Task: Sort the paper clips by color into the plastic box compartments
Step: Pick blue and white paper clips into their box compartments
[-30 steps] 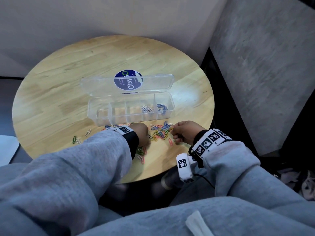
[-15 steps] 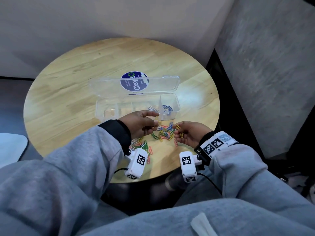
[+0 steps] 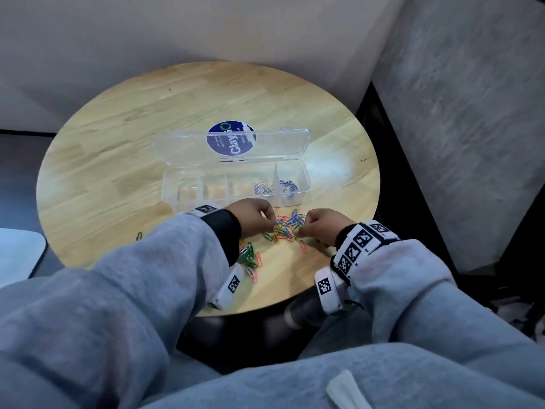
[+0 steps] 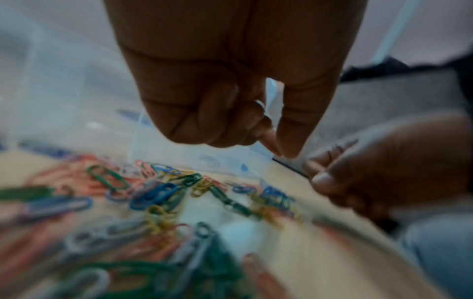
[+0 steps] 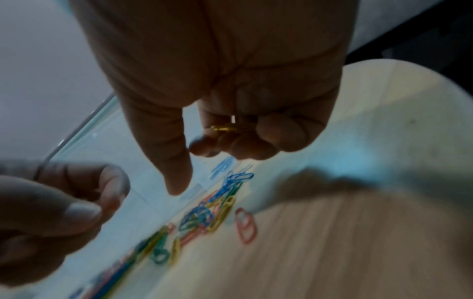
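A clear plastic box [image 3: 206,199] lies open on the round table, with white clips [image 3: 262,187] and blue clips [image 3: 287,184] in its two right compartments. A mixed pile of coloured paper clips [image 3: 286,228] [image 4: 166,192] [image 5: 212,208] lies just in front of it. My left hand [image 3: 272,224] [image 4: 279,150] hovers at the pile's left edge, fingers curled, thumb and forefinger tips together with no clip showing between them. My right hand [image 3: 303,230] [image 5: 197,168] is at the pile's right edge. Its curled fingers hold yellow paper clips [image 5: 225,127] against the palm.
The box lid [image 3: 265,143] with a round blue sticker stands open behind the compartments. A second cluster of green and pink clips [image 3: 249,255] lies under my left wrist. One green clip [image 3: 138,236] lies far left. A red clip [image 3: 303,246] [image 5: 245,228] lies near the table's front edge.
My left hand rose from the pile to the box's right compartments, then came back down to the pile. My right hand stayed by the pile, briefly turned palm-up, and is knuckles-up again.
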Available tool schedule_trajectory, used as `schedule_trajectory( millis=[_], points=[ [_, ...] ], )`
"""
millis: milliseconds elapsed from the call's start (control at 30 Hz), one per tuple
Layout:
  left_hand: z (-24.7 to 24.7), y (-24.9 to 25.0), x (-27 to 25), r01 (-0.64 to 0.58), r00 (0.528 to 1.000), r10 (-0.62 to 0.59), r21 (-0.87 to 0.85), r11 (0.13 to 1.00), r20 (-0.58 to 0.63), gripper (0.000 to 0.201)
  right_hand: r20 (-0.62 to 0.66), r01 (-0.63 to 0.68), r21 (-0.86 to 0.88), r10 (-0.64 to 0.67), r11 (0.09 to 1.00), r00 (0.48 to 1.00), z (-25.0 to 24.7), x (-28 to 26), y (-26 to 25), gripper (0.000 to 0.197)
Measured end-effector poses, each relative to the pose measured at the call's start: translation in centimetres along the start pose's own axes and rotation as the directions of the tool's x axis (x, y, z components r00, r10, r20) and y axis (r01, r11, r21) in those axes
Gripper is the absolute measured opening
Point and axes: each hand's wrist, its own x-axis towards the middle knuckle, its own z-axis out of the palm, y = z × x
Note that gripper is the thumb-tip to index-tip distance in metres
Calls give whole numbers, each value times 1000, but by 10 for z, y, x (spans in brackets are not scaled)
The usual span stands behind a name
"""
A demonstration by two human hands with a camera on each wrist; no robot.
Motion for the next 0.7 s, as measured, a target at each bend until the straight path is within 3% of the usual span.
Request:
schedule_trajectory(
  millis=[67,167,267,367,700],
  points=[
    [5,2,-1,-74,997,77,331,941,3,16,-42,29,-227,-40,974,998,3,-1,-2,36],
    [13,5,3,-138,990,113,499,856,80,29,-93,29,-398,-71,917,993,7,1,-5,29],
    [18,8,7,-164,986,121,560,812,113,33,-101,46,-415,-96,909,990,8,2,-6,15],
    [22,9,9,-195,981,140,605,772,137,23,-78,57,-411,-97,910,992,11,2,-5,17],
    [27,-3,14,-128,992,114,565,815,61,12,-13,151,-494,-181,856,983,15,-1,-8,16]
  ],
)
